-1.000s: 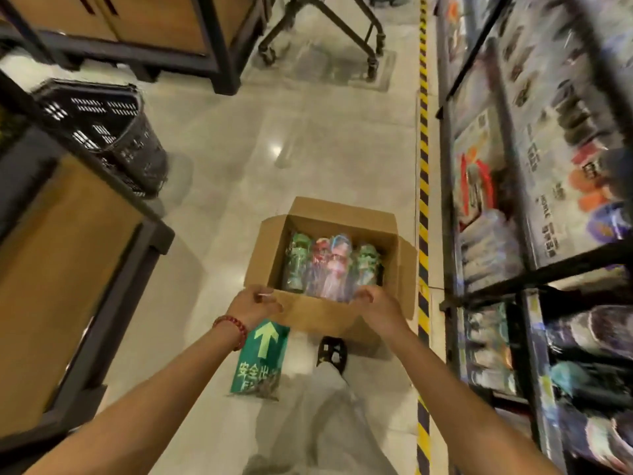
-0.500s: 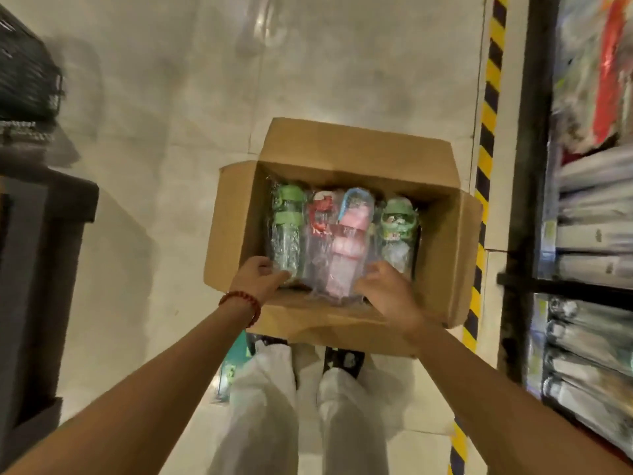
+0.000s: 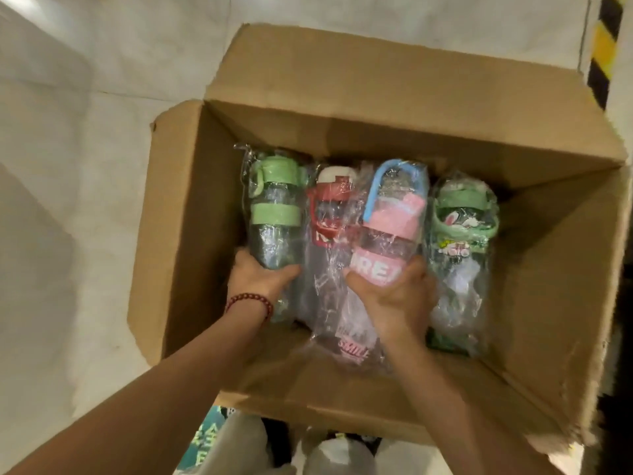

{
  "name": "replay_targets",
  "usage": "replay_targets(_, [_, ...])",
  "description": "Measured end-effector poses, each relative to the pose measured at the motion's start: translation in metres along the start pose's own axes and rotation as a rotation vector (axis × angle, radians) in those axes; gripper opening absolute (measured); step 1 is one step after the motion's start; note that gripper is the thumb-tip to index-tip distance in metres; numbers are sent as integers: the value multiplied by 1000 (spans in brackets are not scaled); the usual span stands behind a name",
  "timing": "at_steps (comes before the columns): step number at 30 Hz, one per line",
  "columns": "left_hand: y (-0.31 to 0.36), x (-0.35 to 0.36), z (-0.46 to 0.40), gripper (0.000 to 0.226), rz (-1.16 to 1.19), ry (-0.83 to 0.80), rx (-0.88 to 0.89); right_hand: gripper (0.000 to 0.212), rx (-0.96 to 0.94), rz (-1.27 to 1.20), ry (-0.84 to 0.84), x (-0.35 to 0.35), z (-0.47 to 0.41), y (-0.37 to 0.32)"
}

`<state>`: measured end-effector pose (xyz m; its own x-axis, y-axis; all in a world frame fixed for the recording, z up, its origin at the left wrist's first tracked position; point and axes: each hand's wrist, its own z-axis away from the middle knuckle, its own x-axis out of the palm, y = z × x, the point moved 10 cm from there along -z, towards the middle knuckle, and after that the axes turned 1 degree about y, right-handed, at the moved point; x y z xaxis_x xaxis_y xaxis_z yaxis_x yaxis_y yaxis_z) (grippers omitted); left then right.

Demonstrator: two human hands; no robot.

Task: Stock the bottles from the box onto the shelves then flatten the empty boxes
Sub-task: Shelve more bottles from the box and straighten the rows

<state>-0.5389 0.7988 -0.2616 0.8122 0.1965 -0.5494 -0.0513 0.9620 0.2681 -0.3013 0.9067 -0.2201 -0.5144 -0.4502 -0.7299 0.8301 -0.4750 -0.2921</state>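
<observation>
I see my left hand [image 3: 261, 280] curled around the lower body of the plastic-wrapped clear bottle with the green lid [image 3: 274, 207], leftmost in the open brown cardboard box [image 3: 178, 214]. Next lies 1 wrapped red-lidded bottle [image 3: 329, 214], untouched. My right hand [image 3: 394, 296] grips the wrapped pink bottle with the blue strap [image 3: 390, 221] at its lower body. Rightmost sits 1 wrapped green bottle with a rabbit print [image 3: 462, 228]. 4 bottles in all.

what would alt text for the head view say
Seen from above, a person's left hand grips a green bottle and the right hand a pink bottle, both plastic-wrapped, in an open cardboard box on the floor. A red bottle lies between them.
</observation>
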Motion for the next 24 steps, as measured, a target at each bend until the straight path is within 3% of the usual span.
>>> replay_targets(4, [-4,2,-12,106,-53,14,-95,98,23,-45,97,2,5,-3])
replay_targets(7, [5,1,-5,105,-28,-28,-78,76,56,-214,52,5,3,-2])
replay_targets(9, [11,-1,7,95,18,-71,-92,64,66,-339,1,1,2,-4])
replay_targets(13, [23,-14,50,38,280,-207,-114,56,57,-448,-75,-27,17,-15])
replay_targets(15, [27,-31,84,27,344,-244,-90,54,53,-496,-88,-49,34,-21])
replay_targets(24, [96,-140,219,103,343,-275,256,70,-51,-809,-43,-179,133,-66])
